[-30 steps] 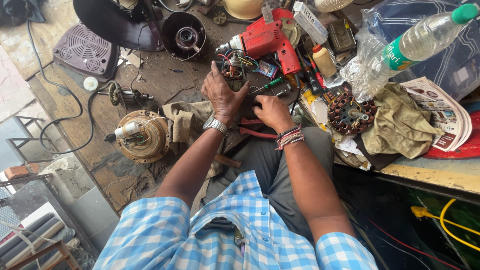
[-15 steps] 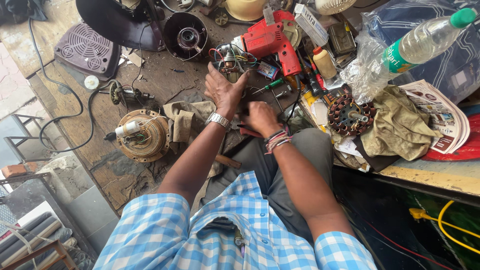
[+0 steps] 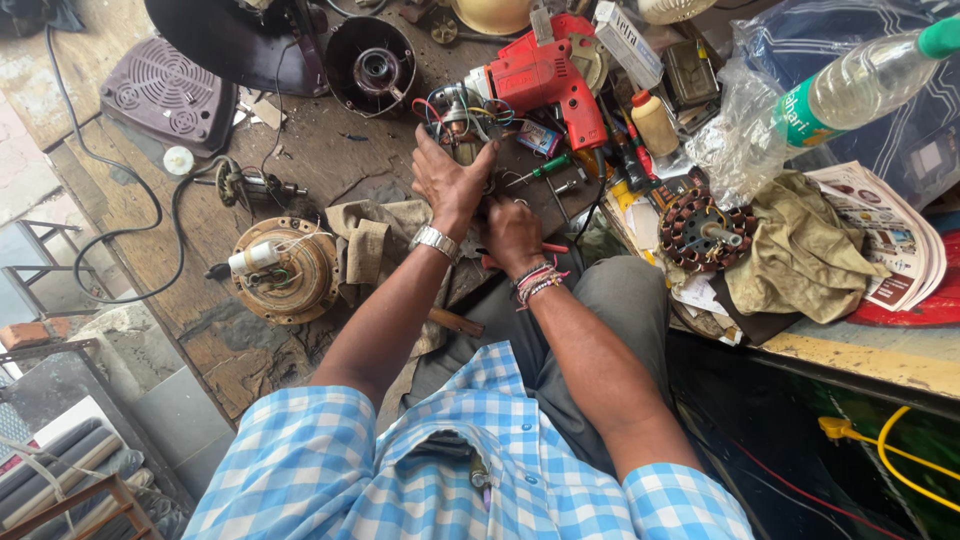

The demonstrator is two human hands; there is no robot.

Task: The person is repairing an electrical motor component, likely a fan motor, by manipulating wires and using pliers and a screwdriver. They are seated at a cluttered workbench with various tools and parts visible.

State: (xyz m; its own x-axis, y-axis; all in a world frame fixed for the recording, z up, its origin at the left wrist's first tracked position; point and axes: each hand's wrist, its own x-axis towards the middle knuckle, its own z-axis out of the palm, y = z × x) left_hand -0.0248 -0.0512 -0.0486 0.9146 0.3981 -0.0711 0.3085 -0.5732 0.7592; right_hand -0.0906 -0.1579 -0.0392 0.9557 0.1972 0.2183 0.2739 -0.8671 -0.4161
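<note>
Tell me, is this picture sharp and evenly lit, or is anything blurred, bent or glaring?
Head view: soft daylight, no hard shadows; the left hand and right hand at the small wired motor look fairly sharp, as does the red drill. Wide lens bends the edges, so the plastic bottle leans outward. Pale glare washes the floor at upper left; the space below the bench at lower right is dark.

At 1 o'clock, a clear plastic bottle (image 3: 850, 90) lies tilted, wearing a green label (image 3: 797, 112). At 12 o'clock, a slim white carton (image 3: 628, 45) rests beside a small yellow bottle (image 3: 655, 122). At 3 o'clock, a printed newspaper (image 3: 890, 235) spreads open.
</note>
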